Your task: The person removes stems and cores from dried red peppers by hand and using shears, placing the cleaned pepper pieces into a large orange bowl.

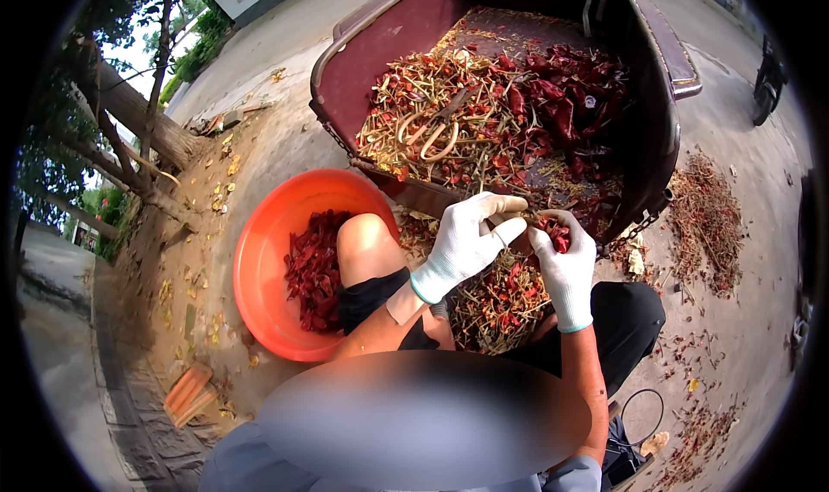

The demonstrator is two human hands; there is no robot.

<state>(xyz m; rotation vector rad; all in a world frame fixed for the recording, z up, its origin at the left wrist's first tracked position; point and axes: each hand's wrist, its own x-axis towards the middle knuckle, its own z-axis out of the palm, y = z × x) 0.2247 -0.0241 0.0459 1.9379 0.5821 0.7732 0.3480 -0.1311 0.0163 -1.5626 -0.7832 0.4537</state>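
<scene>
My left hand (466, 240), in a white knit glove with a teal cuff, is closed with thumb and forefinger at a thin brownish stem. Close beside it, my right hand (567, 268), gloved alike, grips a dried red chili pepper (558, 235). The two hands' fingertips nearly meet in front of the cart's near edge. Beyond them, a pair of scissors (439, 138) with tan looped handles lies on a heap of stems and chili bits (423, 86). Darker whole dried chilies (570, 95) are piled at the right of the cart bed.
The dark red cart bed (341, 76) stands ahead, with a chain at its near right corner. An orange basin (252, 259) holding red chilies (315, 272) is left of my knee. Stem scraps (496, 311) lie between my legs, more debris (708, 224) at right. Bricks (187, 393) and trees stand left.
</scene>
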